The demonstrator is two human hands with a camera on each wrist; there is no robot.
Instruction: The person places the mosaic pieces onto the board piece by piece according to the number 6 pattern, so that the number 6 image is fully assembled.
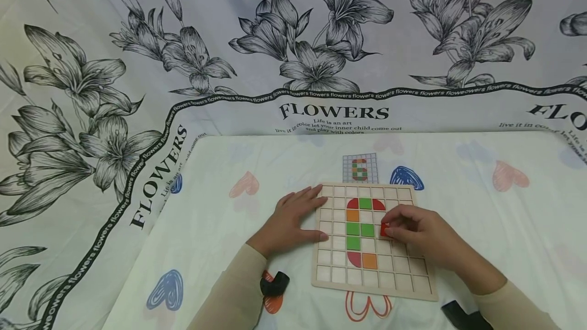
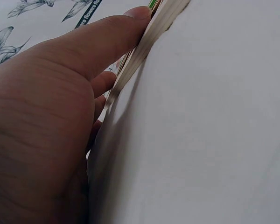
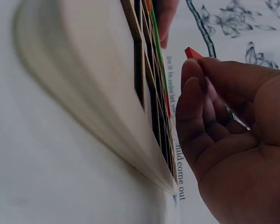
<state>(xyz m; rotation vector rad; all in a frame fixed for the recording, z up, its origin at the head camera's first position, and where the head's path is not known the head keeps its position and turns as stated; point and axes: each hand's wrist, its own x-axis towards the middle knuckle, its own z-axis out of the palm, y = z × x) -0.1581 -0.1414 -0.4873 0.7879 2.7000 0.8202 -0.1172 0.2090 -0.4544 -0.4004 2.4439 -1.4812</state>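
A wooden grid board lies on the bed-like surface, with several red, green and orange tiles set in its squares. My left hand rests at the board's left edge, fingers extended, the thumb and fingertips touching the rim. My right hand is over the board's right half and pinches a red tile between thumb and fingers. In the right wrist view the red tile pokes out above the fingertips, apart from the board. The left wrist view has the thumb against the board's side.
A small pattern card with a coloured grid figure lies just beyond the board. Heart-printed white cloth covers the flat surface. Behind it hangs or lies a flower-printed cloth. Black straps show near both wrists.
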